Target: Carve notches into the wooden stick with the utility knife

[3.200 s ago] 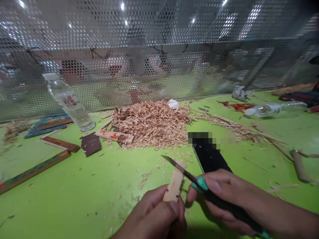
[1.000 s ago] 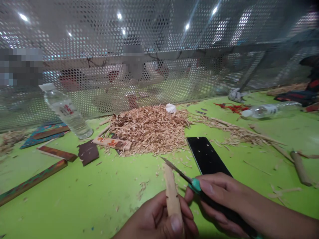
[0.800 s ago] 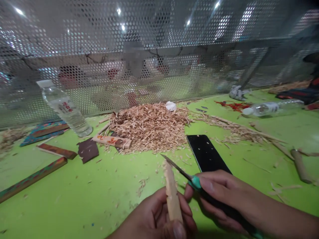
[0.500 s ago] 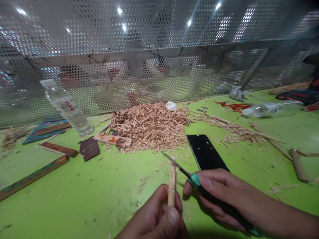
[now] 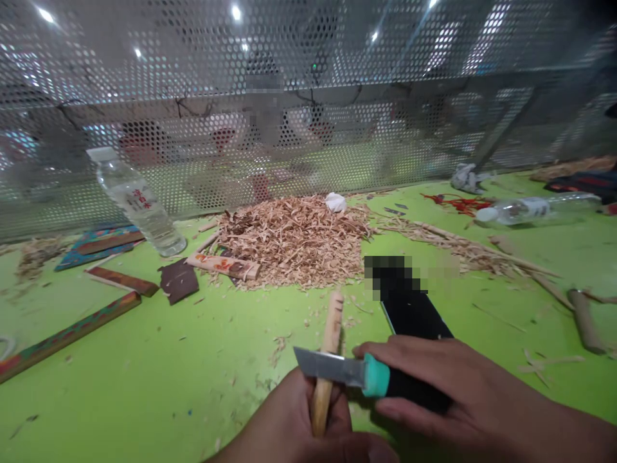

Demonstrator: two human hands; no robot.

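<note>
My left hand (image 5: 294, 421) is closed around the lower part of a slim wooden stick (image 5: 331, 331), which points up and away from me. Small notches show near the stick's far end. My right hand (image 5: 448, 386) grips a carving knife (image 5: 332, 368) by its black handle with a teal collar. The knife's blade lies across the stick just above my left fingers, its tip pointing left. Whether the edge bites into the wood cannot be made out. Beyond my right hand a black phone (image 5: 414, 312) lies on the green table (image 5: 183, 386).
A heap of wood shavings (image 5: 294, 244) lies against the perforated metal screen (image 5: 202, 141). Left stand a water bottle (image 5: 144, 209), a brown sandpaper piece (image 5: 178, 281) and painted wooden strips (image 5: 72, 334). A second bottle (image 5: 525, 209) lies at right, near red cords (image 5: 453, 204) and sticks (image 5: 585, 321).
The knife has come down and toward me along the stick, and its blade has turned to show its flat side. The scene has shifted slightly right in view.
</note>
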